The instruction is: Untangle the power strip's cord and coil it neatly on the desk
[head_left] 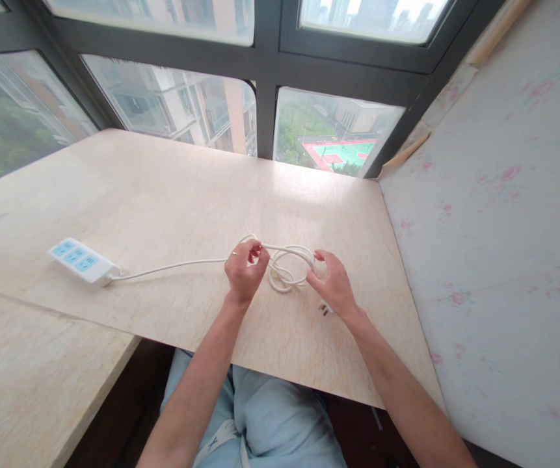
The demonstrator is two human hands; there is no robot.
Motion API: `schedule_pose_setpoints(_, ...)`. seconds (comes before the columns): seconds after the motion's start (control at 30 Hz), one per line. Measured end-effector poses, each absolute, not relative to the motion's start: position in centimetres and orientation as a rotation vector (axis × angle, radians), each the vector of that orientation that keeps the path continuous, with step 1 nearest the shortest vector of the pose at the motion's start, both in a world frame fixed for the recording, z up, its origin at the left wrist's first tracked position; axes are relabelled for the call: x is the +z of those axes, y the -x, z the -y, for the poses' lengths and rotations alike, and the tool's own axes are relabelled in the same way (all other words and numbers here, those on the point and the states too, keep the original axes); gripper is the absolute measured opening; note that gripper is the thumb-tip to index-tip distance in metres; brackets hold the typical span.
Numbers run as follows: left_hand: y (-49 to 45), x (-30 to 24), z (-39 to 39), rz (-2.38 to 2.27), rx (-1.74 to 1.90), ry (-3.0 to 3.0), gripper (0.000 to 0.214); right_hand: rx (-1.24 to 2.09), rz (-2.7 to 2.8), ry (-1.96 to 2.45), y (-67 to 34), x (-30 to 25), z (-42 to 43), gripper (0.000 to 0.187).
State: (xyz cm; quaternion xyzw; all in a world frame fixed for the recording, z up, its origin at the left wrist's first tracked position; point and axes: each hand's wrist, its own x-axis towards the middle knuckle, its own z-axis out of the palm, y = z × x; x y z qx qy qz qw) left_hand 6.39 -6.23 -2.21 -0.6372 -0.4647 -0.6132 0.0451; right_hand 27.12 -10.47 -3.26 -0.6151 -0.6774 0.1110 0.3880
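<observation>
A white power strip [83, 260] with blue sockets lies on the beige marble-look tabletop [172, 195] at the left. Its white cable [172, 266] runs right to a small bundle of loops [287, 266] in the middle. My left hand [244, 272] is closed, pinching the left side of the coiled cable. On the right side of the coil, my right hand [332, 285] grips the loops with curled fingers. The white plug [325, 309] pokes out just below my right wrist, resting on the table.
Dark-framed windows [265, 71] stand along the table's far edge. A floral-patterned padded wall [499, 214] rises at the right. A second beige surface [21, 370] adjoins at the lower left. My lap in light blue clothing [270, 416] is below the front edge.
</observation>
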Motion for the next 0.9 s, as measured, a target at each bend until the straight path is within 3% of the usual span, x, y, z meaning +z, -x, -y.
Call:
schedule_pose_setpoints(0.33,-4.0,0.0,4.7,1.798,-1.971,1.779,0.013,0.338,1.729,1.593,-27.4,-3.6,10.2,0.037)
schedule_pose_setpoints(0.9,-1.2,0.3,5.0,1.853,-1.798,1.959,0.014,0.435,1.819,1.466,-27.8,-4.3,10.0,0.014)
